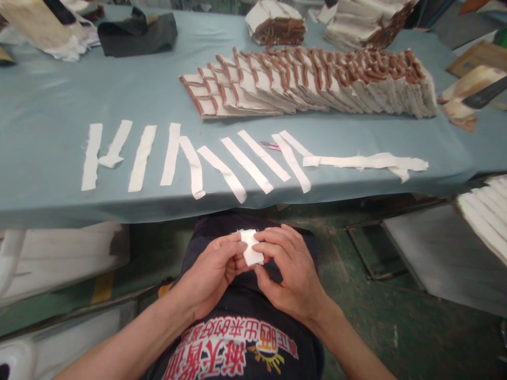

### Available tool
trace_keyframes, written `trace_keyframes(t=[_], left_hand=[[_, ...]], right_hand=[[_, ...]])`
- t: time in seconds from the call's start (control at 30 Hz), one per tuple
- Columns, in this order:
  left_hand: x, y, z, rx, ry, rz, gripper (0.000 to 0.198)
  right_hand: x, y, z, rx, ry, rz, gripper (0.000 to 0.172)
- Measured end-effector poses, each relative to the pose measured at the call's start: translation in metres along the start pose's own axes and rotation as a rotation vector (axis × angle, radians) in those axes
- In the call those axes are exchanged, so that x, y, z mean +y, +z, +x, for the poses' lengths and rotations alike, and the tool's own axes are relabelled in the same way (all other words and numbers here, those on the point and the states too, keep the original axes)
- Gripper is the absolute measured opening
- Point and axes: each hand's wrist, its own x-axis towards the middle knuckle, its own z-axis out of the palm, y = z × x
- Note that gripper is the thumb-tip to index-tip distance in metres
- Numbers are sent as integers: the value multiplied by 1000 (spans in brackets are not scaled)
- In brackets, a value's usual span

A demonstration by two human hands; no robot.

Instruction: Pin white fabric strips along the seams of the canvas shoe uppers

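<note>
Over my lap, just in front of the table edge, both hands hold a small folded piece of white cloth (252, 248). My left hand (219, 258) pinches its left side, thumb on top. The fingertips of my right hand (287, 264) press on its right side, with the thumb below. On the table ahead lies a row of white cloth strips (170, 154), some straight and some bent. A longer white strip (356, 161) stretches to the right, crossing the end of another. Small pink-handled tweezers or snips (270, 145), partly covered, lie among the strips.
Behind the strips a long fanned stack of brown-edged pale cloth pieces (309, 84) spans the blue-green tablecloth (59, 105). Further back stand another bundle (276, 24) and a dark folded cloth (137, 34). White stacked material (487, 211) sits at right, beside a metal frame (366, 253).
</note>
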Motion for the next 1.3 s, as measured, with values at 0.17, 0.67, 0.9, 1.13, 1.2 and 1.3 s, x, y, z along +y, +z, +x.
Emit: trace_keyframes(t=[0.17,0.67,0.9,1.13,1.2,1.3], left_hand=[[-1,-4,3,28,3,12,17],[-3,-17,4,-9,145,127,26],[-5,-38,3,-21,243,316,30],[3,-42,-3,-82,275,441,37],[0,-43,-4,-57,293,479,36],[-5,-46,-7,-67,318,520,35]], right_hand=[[-1,5,0,14,50,18,31],[-7,21,11,62,107,63,16],[-12,29,17,100,221,169,13],[-20,32,19,11,485,400,17],[-22,32,19,-19,564,441,18],[-25,28,19,19,600,430,17]])
